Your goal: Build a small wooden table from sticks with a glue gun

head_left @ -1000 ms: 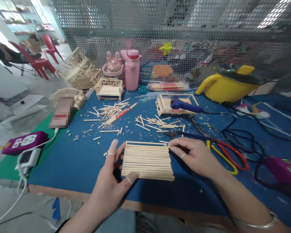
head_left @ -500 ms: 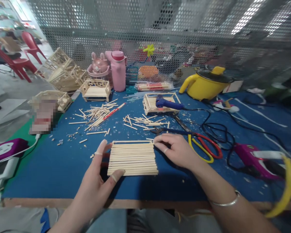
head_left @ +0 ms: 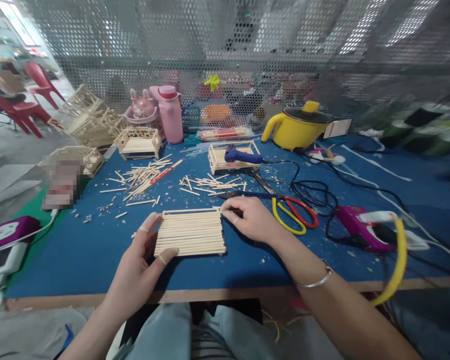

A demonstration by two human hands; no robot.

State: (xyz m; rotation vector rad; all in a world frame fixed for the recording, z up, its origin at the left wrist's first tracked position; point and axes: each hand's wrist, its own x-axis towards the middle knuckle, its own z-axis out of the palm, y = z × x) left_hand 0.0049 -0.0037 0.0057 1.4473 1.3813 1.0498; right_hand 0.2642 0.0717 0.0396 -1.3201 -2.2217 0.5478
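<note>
A flat panel of thin wooden sticks (head_left: 190,232) lies on the blue table mat (head_left: 97,250) near the front edge. My left hand (head_left: 140,255) grips the panel's left end, thumb on top and fingers along the side. My right hand (head_left: 249,218) rests at the panel's top right corner, its fingertips pinching the far stick. Loose wooden sticks (head_left: 146,176) lie scattered behind the panel.
Red and yellow scissors (head_left: 296,212), a blue glue gun (head_left: 242,156) on a stick frame, a magenta tool (head_left: 360,225) with cables and a yellow pot (head_left: 296,131) lie right. Pink bottles (head_left: 170,119), small stick furniture models (head_left: 138,142) and a purple power strip (head_left: 7,232) stand left.
The view has swung to the right and pulled back, so the panel sits further left in frame. Both hands keep the same hold on the stick panel.
</note>
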